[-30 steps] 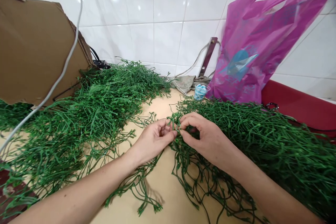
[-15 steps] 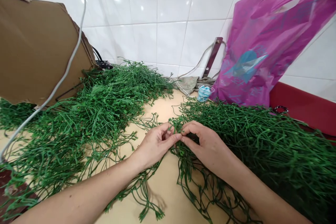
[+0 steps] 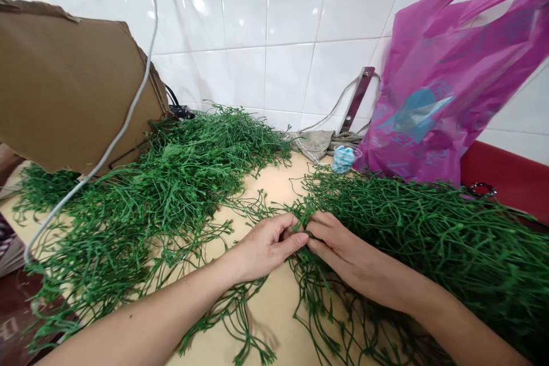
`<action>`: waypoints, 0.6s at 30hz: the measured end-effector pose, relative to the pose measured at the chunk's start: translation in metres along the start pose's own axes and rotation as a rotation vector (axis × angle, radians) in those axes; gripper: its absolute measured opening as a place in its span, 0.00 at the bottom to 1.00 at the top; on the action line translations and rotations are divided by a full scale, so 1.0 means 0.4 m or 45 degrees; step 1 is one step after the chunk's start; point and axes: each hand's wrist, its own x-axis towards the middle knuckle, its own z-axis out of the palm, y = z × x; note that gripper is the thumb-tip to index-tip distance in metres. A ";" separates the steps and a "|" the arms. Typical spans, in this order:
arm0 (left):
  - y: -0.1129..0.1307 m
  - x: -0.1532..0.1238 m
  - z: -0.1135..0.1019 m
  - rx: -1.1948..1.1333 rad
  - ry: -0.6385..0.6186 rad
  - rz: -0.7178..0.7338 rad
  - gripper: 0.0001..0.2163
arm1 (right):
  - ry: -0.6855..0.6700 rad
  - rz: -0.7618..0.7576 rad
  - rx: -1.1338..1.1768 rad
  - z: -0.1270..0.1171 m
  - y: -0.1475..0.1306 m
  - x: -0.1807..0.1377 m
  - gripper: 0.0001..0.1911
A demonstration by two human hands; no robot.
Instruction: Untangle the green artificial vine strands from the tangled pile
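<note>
My left hand (image 3: 268,247) and my right hand (image 3: 345,249) meet above the tabletop, fingertips almost touching. Both are closed in a pinch on a small bunch of thin green artificial stems (image 3: 305,216) with small branching tips. The fingers partly hide the spot where the bunch is gripped. Below the hands, more loose green stems (image 3: 315,303) hang or lie on the table. To the left spreads a large pile of the same stems (image 3: 180,177). Another thick pile of stems (image 3: 420,211) lies beside and beyond my right forearm.
A cardboard box (image 3: 72,91) stands at the left, with a white cable (image 3: 139,91) hanging before it. At the back are a pink plastic bag (image 3: 429,97), a metal bar (image 3: 358,100) and a small blue-and-white bundle (image 3: 343,158). A red surface (image 3: 506,177) lies right.
The view has shifted slightly, so everything sits a little lower and further right. My right fingers have drawn closer together around the stems; both hands stay at the same bunch.
</note>
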 end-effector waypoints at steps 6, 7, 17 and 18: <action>0.013 0.007 -0.013 -0.498 -0.150 0.027 0.18 | -0.127 0.498 0.596 -0.034 0.022 -0.007 0.26; 0.017 0.008 -0.015 -0.587 -0.159 0.035 0.18 | -0.099 0.479 0.669 -0.029 0.023 -0.007 0.25; 0.006 -0.002 -0.006 -1.167 -0.307 -0.037 0.16 | -0.048 0.159 1.116 -0.002 -0.005 -0.002 0.27; 0.010 -0.003 -0.007 -1.242 -0.300 -0.062 0.16 | -0.033 0.177 1.173 -0.004 -0.004 -0.003 0.27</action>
